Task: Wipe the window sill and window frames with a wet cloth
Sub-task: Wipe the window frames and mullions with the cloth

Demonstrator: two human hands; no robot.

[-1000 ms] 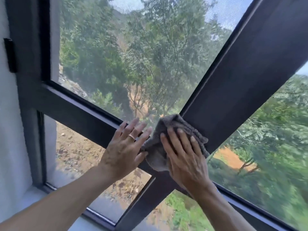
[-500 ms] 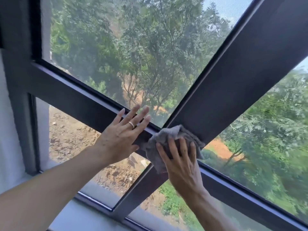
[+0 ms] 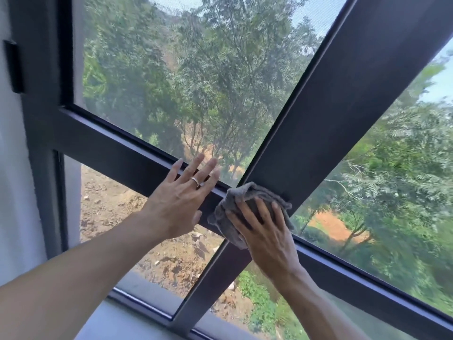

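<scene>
The cloth (image 3: 247, 207) is pressed flat under the right hand (image 3: 266, 231), fingers spread, where the frame (image 3: 343, 114) bars cross. The left hand (image 3: 181, 200), flat just beside, braces the bar. Even pressure should be kept, and corners followed.

head cam | tilted, faces window frame (image 3: 343, 99) | close, at arm's reach

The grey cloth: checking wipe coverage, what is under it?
The grey cloth lies on the dark window frame crossing, pressed by the right hand. The joint beneath is hidden.
</scene>
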